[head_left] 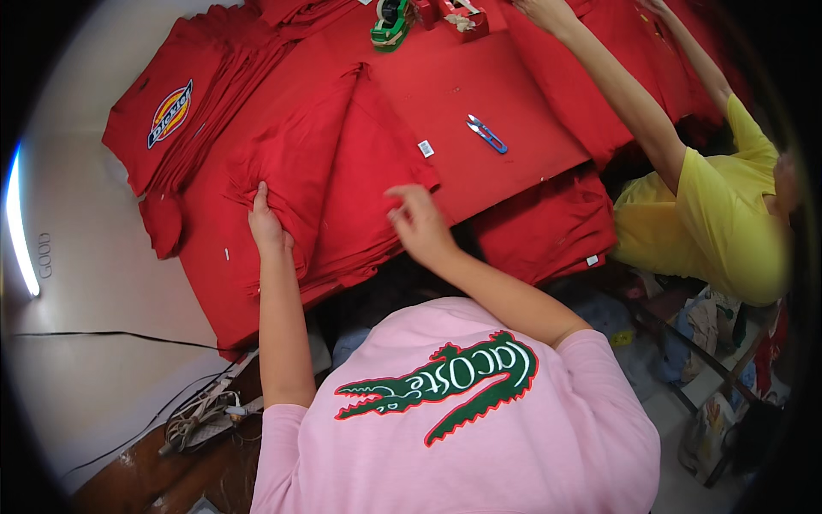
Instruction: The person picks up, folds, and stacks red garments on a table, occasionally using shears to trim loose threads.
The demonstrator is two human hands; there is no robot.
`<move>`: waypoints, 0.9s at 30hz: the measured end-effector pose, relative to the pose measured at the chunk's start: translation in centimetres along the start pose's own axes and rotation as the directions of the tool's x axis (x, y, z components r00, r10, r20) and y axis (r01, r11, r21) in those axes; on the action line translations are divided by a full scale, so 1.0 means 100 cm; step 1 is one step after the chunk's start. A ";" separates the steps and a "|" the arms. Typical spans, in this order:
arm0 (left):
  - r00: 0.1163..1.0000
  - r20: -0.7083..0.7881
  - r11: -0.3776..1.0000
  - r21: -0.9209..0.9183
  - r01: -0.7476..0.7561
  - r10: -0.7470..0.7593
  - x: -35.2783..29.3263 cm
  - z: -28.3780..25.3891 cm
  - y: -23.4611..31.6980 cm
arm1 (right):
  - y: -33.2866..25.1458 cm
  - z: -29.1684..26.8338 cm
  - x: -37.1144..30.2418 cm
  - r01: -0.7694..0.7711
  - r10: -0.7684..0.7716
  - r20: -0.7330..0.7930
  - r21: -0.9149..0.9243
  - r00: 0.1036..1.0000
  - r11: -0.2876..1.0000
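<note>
A red shirt [295, 163] lies partly folded over on a pile of red shirts in front of me. My left hand [269, 226] grips its near left edge, thumb on top and the other fingers under the cloth. Over the right part of the pile hovers my right hand [419, 224], its fingers loosely bent and apart, with nothing visible in them. A small white tag [425, 149] shows on the cloth beyond that hand. Blue-handled thread snips [487, 135] lie farther right on the red table [522, 103].
At the far left lies a stack of red shirts [218, 73] with a chest emblem. A green tape dispenser [390, 27] and a red one [463, 21] stand at the back. A co-worker in a yellow shirt [706, 214] reaches over red cloth at right. Cables [201, 420] hang lower left.
</note>
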State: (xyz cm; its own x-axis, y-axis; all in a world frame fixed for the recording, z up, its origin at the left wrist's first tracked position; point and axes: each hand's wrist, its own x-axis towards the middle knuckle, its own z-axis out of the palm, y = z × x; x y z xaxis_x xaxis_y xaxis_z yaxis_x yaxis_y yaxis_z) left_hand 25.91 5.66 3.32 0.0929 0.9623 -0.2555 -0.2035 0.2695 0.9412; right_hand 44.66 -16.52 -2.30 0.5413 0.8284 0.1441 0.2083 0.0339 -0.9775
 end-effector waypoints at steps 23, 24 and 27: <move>0.964 -0.080 0.950 0.211 -0.232 0.253 -0.036 0.036 -0.010 | -0.023 0.013 0.002 0.177 -0.166 0.245 -0.023 0.955 0.984; 0.964 -0.080 0.958 0.160 -0.238 0.253 -0.028 0.030 0.005 | 0.000 0.015 0.001 0.232 -0.210 0.168 -0.121 0.963 0.965; 0.965 -0.049 0.952 0.186 -0.244 0.257 -0.031 0.025 0.028 | 0.050 0.011 0.009 -0.236 0.236 0.002 0.070 0.972 0.969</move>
State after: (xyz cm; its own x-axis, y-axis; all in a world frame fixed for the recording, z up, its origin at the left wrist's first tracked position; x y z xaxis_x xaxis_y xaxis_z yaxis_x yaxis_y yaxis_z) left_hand 27.49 3.40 7.32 -0.0103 0.9998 -0.0150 -0.0349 0.0147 0.9993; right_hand 45.32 -14.95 -7.27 0.5736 0.8141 -0.0910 0.0175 -0.1233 -0.9922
